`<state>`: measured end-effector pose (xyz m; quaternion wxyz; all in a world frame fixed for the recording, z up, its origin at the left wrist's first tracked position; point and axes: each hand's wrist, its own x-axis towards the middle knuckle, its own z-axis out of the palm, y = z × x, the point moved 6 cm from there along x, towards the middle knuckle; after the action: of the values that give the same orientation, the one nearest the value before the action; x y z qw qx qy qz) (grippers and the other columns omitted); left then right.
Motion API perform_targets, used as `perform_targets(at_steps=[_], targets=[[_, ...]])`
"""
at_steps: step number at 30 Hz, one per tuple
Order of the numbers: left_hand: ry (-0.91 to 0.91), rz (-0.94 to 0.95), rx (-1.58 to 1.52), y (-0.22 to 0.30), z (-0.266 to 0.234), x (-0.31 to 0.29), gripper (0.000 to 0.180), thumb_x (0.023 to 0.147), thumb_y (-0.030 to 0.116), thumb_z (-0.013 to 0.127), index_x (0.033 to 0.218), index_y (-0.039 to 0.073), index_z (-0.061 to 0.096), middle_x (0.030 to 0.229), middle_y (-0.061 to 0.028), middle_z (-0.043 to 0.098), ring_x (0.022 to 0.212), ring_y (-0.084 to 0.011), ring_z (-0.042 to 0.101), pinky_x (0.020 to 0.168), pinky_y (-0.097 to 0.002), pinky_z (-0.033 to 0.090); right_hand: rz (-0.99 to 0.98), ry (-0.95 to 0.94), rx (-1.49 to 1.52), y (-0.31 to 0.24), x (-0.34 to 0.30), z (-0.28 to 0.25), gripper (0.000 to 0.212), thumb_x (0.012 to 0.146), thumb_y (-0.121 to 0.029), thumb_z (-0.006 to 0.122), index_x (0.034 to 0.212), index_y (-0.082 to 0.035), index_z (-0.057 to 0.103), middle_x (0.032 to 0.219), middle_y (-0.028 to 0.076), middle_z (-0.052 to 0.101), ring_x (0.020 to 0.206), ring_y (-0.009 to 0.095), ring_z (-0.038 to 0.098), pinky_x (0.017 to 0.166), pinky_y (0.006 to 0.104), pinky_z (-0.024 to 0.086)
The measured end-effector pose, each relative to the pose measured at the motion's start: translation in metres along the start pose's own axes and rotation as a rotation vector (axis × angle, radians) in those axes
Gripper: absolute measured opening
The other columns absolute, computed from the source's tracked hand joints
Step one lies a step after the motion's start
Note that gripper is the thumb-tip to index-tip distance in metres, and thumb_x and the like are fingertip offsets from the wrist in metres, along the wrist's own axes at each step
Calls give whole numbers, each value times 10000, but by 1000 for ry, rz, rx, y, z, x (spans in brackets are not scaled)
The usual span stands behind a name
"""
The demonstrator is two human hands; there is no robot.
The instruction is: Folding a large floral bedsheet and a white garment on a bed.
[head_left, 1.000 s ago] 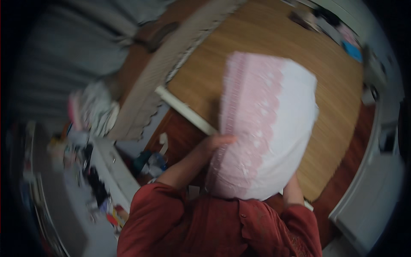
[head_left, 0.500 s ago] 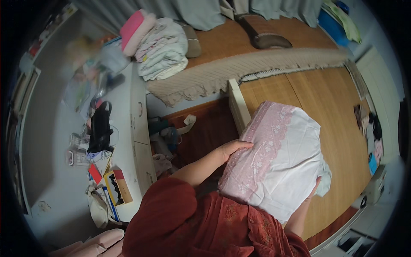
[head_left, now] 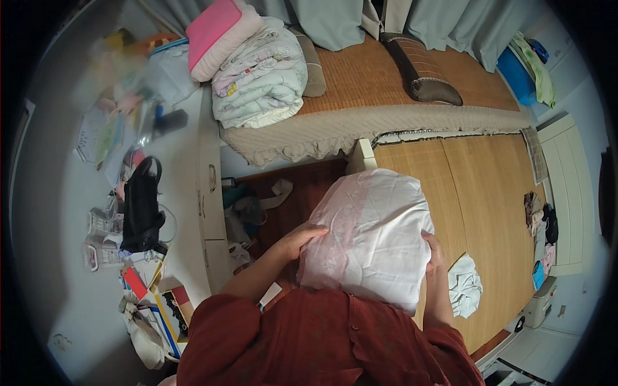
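A thick, plump bundle of folded white bedding (head_left: 386,225), with a pink lace-patterned band down its left side, is held up in front of my body. My left hand (head_left: 304,240) grips its left edge, the thumb lying over the pink band. On the opposite edge my right hand (head_left: 435,251) clasps the white fabric, most of its fingers hidden behind or beneath. A crumpled pale cloth (head_left: 465,287) lies on the wooden bed board (head_left: 492,212), just right of my right forearm.
Beyond the board, a mat-covered bed (head_left: 360,77) carries folded quilts (head_left: 264,83), a pink pillow (head_left: 215,32) and a brown bolster (head_left: 421,71). At left stands a cluttered white desk (head_left: 193,161) with a black bag (head_left: 143,209). Clothes (head_left: 549,222) lie along the board's right edge.
The bedding bundle and both hands have shifted left, nearer my body's middle. The pale cloth, partly hidden behind the bundle before, now shows fully on the board.
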<state>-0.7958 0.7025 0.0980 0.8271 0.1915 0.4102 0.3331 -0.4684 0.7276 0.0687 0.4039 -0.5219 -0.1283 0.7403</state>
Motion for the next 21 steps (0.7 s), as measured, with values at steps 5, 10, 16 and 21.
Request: perform_targets(at_steps=[5, 10, 16, 21], targets=[[60, -35, 0, 24, -20, 15, 370, 798, 184, 556, 1102, -20, 497, 1005, -129, 574, 866, -203, 585, 757, -333, 474, -29, -59, -28, -38, 23, 41, 433, 751, -189, 535, 1105, 52, 467, 996, 152, 581, 880, 246, 592, 792, 353, 490], [98, 138, -20, 81, 2, 22, 395, 805, 156, 535, 1152, -17, 459, 1034, -120, 569, 893, -209, 585, 806, -340, 464, -60, -191, -47, -87, 60, 74, 482, 729, -200, 587, 1125, 44, 460, 1050, 137, 536, 942, 241, 535, 808, 334, 452], [106, 371, 305, 139, 54, 18, 349, 797, 129, 542, 1117, -2, 498, 1066, -129, 557, 957, -262, 554, 846, -356, 420, -73, -309, -28, -137, 74, 98, 390, 729, -155, 561, 1050, 59, 501, 957, 150, 593, 841, 234, 602, 748, 351, 507], [143, 419, 233, 165, 60, 41, 373, 798, 113, 533, 1151, 24, 452, 1083, -124, 535, 977, -214, 535, 848, -339, 418, -33, -280, 93, -154, 97, 95, 390, 729, -163, 559, 1071, 17, 504, 974, 160, 583, 881, 251, 585, 787, 372, 495]])
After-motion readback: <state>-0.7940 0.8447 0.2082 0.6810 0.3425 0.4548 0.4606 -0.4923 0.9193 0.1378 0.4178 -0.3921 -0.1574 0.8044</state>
